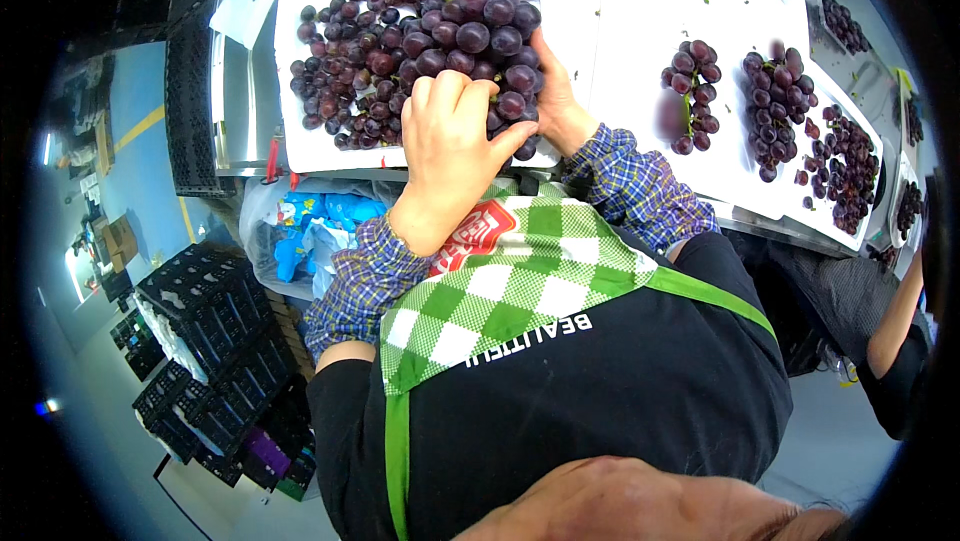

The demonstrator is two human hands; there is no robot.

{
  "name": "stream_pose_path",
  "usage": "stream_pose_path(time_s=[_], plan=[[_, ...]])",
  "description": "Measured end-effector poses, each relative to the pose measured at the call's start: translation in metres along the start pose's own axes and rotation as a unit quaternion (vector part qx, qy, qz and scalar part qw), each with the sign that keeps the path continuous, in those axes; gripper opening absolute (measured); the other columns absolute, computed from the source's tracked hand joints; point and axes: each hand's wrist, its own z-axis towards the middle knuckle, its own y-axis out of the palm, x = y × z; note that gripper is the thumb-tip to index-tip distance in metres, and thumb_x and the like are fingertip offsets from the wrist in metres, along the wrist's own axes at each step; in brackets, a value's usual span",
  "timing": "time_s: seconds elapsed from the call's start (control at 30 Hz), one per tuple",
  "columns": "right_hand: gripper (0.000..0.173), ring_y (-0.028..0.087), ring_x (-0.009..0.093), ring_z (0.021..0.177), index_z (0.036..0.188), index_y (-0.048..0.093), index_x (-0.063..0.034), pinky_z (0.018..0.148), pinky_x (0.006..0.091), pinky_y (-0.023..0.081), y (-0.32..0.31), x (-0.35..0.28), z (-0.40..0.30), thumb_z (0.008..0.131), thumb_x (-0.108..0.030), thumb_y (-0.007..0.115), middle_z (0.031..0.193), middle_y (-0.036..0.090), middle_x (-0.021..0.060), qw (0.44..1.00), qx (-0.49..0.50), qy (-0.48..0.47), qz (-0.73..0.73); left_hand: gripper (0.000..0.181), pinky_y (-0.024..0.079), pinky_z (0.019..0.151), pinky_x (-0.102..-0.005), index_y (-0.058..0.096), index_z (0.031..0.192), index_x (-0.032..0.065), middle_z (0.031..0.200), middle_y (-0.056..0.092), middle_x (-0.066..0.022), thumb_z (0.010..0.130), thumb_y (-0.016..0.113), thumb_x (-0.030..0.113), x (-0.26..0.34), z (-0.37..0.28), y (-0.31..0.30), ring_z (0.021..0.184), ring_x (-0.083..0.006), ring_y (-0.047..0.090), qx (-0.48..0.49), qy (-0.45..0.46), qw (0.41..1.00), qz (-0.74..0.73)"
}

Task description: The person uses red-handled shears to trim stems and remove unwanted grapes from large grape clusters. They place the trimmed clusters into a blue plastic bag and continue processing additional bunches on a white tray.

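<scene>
A large bunch of dark purple grapes is raised over a white tray. My right hand cups the bunch from its right side, the fingers partly hidden behind the berries. Against the near side of the same bunch, my left hand has its fingers curled onto the grapes and its thumb out to the right; the fingertips are partly hidden. Many loose grapes and small clusters lie in the tray, left of and under the bunch. A green stem bit shows among the upper berries.
Right of the tray, a white surface holds two grape bunches; another white tray with grapes lies beyond. A co-worker's arm is at far right. A clear plastic bag hangs below left, near stacked black crates.
</scene>
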Motion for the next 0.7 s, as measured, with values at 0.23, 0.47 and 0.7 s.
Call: stream_pose_path(time_s=[0.23, 0.47, 0.7], plan=[[0.068, 0.048, 0.032, 0.128, 0.142, 0.039, -0.0101, 0.108, 0.0480, 0.041, 0.007, 0.001, -0.002, 0.095, -0.059, 0.043, 0.140, 0.048, 0.0156, 1.000, 0.000, 0.001, -0.003, 0.026, 0.043, 0.069, -0.0403, 0.063, 0.077, 0.0052, 0.081, 0.053, -0.0075, 0.063, 0.081, 0.018, -0.004, 0.003, 0.004, 0.079, -0.0283, 0.051, 0.021, 0.022, 0.999, -0.043], [0.071, 0.048, 0.034, 0.128, 0.143, 0.039, -0.0102, 0.109, 0.0508, 0.037, 0.009, 0.002, -0.003, 0.093, -0.060, 0.046, 0.141, 0.046, 0.0159, 0.999, 0.006, 0.026, 0.028, 0.021, 0.047, 0.073, -0.0366, 0.067, 0.082, 0.0030, 0.083, 0.058, -0.0087, 0.066, 0.078, 0.009, -0.008, -0.002, -0.022, 0.080, -0.0264, 0.056, 0.015, -0.045, 0.982, -0.184], [0.074, 0.043, 0.035, 0.131, 0.146, 0.036, -0.0135, 0.111, 0.0536, 0.034, 0.011, -0.001, -0.002, 0.091, -0.063, 0.046, 0.145, 0.041, 0.0159, 0.998, 0.031, 0.044, 0.040, 0.029, 0.043, 0.070, -0.0245, 0.069, 0.107, 0.0035, 0.089, 0.054, -0.0010, 0.080, 0.075, 0.011, -0.059, -0.005, -0.061, 0.078, -0.0112, 0.049, 0.117, -0.148, 0.981, -0.050]])
